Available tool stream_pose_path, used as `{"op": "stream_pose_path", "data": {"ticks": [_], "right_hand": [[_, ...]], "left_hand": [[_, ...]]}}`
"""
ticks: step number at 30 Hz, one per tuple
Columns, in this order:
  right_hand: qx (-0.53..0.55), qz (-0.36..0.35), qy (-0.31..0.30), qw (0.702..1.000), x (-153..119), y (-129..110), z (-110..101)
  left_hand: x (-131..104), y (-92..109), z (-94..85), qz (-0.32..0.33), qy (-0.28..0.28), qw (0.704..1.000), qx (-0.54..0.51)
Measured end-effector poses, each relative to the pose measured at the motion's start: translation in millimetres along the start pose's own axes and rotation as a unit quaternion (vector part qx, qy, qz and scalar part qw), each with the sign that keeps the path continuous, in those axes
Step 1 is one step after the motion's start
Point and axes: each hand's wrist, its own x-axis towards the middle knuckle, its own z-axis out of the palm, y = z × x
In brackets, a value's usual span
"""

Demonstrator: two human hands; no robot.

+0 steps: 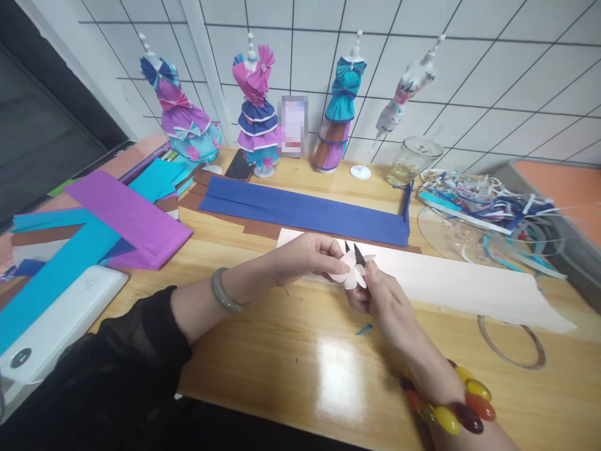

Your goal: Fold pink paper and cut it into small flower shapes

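My left hand [312, 258] pinches a small pale pink paper flower [351, 275] with rounded petals between thumb and fingers. Close on its right, my right hand [387, 297] is closed around black scissors [359, 255]; their two pointed blades stick up apart behind the flower, and the handles are hidden in the fingers. My right thumb lies at the flower's edge. Beneath both hands stretches a long pale pink paper strip [469, 285], and a tiny blue scrap [364, 329] lies nearer to me on the wooden table [253, 357].
Behind lies a folded blue paper strip [305, 210] over brown paper. Dressed mini mannequins [256, 119] and a bare one [406, 94] stand along the tiled wall, near a glass cup [413, 160]. Coloured papers [136, 219] and a white device [70, 319] sit left; paper scraps [488, 200] right.
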Motion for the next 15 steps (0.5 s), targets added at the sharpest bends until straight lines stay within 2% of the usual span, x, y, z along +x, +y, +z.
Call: {"op": "stream_pose_path", "data": {"ticks": [7, 12, 15], "right_hand": [[0.016, 0.01, 0.021, 1.0, 0.7, 0.6, 1.7], [0.021, 0.014, 0.037, 0.999, 1.8, -0.6, 3.5], [0.006, 0.007, 0.044, 0.999, 2.1, -1.3, 4.5]], "left_hand": [[-0.8, 2.7, 1.4, -0.001, -0.011, 1.0, 0.0], [-1.2, 3.4, 5.6, -0.026, 0.031, 0.999, -0.028], [-0.1, 0.6, 5.7, -0.007, 0.032, 0.999, -0.004]]}}
